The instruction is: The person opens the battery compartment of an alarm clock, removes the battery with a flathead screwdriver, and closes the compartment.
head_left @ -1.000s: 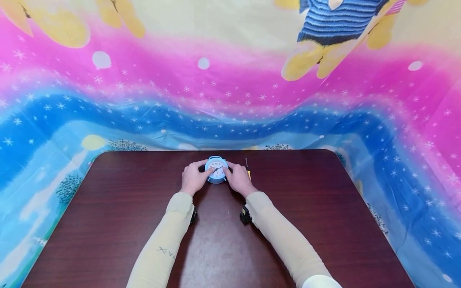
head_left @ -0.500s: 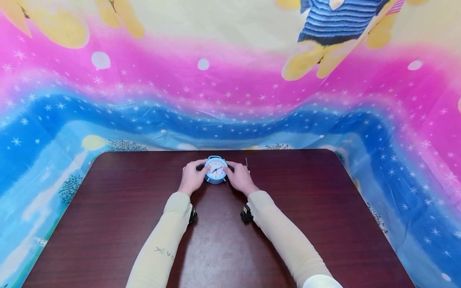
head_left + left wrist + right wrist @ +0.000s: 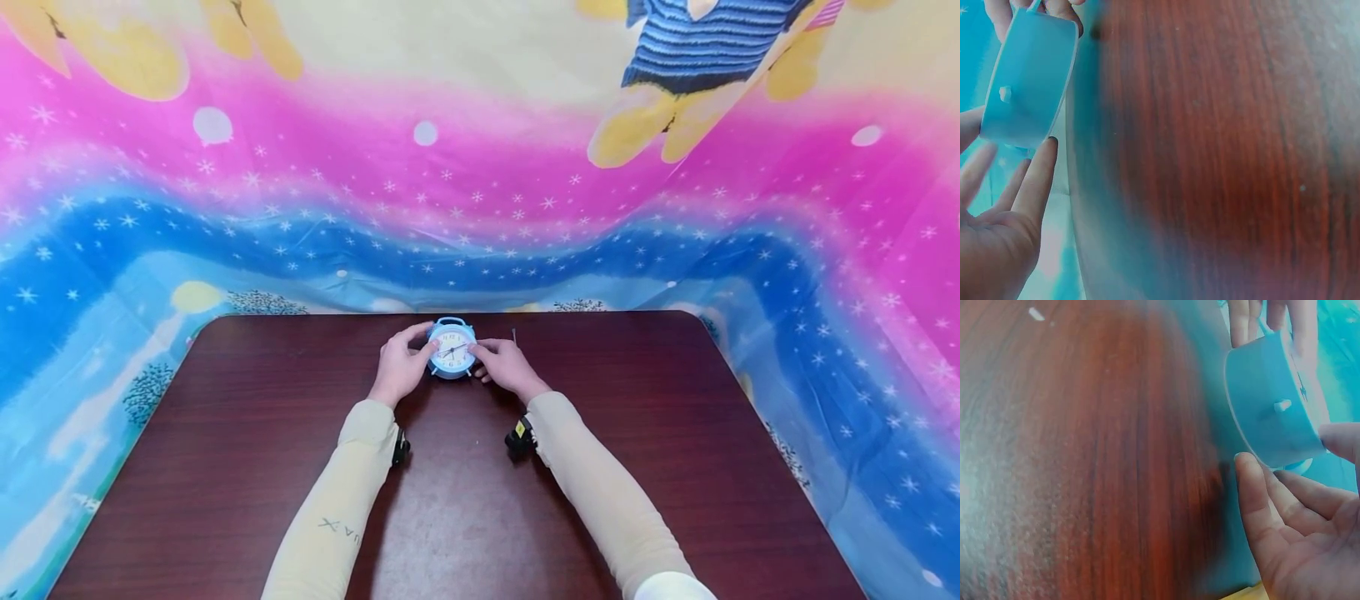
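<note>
A light-blue round alarm clock (image 3: 452, 350) with a white dial and a top handle is held between both hands near the table's far edge. My left hand (image 3: 401, 364) grips its left side, thumb at the dial's rim and fingers behind. On the other side my right hand (image 3: 510, 365) pinches the rim, its thumb at the front. The right wrist view shows the clock's blue side (image 3: 1269, 400) with a small white knob, the right thumb and fingertips touching its edges. In the left wrist view the clock (image 3: 1032, 75) is between the left thumb and fingers.
A thin metal shaft (image 3: 513, 335), like a screwdriver's, lies just beyond the right hand; a yellow piece (image 3: 1247, 592) shows at the right wrist view's lower edge. The dark-red wooden table (image 3: 300, 467) meets a patterned cloth backdrop (image 3: 480, 250) behind.
The clock has risen a little and tilted slightly. My right hand has shifted right, its lower fingers now showing below the thumb. The yellow part beside it is hidden in the head view.
</note>
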`<state>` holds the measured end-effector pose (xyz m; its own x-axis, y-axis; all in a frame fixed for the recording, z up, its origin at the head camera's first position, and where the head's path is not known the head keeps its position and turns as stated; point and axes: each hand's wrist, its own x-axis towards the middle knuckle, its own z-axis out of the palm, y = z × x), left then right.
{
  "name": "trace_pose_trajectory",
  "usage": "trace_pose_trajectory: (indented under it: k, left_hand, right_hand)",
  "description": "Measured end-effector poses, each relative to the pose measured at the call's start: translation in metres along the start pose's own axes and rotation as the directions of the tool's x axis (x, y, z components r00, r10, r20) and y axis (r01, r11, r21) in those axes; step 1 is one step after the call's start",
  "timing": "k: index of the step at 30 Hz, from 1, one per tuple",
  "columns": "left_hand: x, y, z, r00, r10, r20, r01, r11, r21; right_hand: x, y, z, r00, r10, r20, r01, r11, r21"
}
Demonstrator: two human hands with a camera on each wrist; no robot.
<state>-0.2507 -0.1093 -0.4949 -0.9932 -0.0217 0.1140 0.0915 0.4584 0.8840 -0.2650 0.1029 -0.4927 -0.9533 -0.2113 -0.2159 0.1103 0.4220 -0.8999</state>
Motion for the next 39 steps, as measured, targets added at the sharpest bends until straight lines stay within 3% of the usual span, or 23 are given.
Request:
trace_pose_trajectory:
  k: [4,10,18,27,32,39]
  left_hand:
    - [0.001,0.002,0.0,0.999,-0.033,0.021,0.033,0.999,-0.025]
    - [0.002,0.002,-0.002,0.99,-0.117,0.075,0.127,0.981,-0.149]
    - [0.004,0.006,-0.006,0.977,-0.191,0.09,0.206,0.955,-0.212]
    - [0.002,0.006,-0.01,0.983,-0.165,0.08,0.174,0.977,-0.122]
    - [0.001,0.006,-0.012,0.98,-0.153,0.124,0.164,0.983,-0.088]
    - [0.0,0.006,-0.012,0.982,-0.123,0.144,0.141,0.983,-0.121]
  right_hand:
    - [-0.001,-0.003,-0.003,1.0,0.021,0.017,-0.021,0.999,0.049]
    - [-0.002,-0.003,-0.004,0.999,0.039,0.019,-0.041,0.993,0.115]
    - [-0.004,-0.006,-0.006,0.999,-0.01,0.049,0.006,0.997,0.082]
    - [-0.006,-0.009,-0.008,0.996,-0.089,0.017,0.088,0.994,0.064]
    - [-0.005,-0.01,-0.01,0.991,-0.13,0.007,0.129,0.988,0.085]
    - [-0.006,-0.01,-0.012,0.99,-0.14,-0.007,0.139,0.98,0.139]
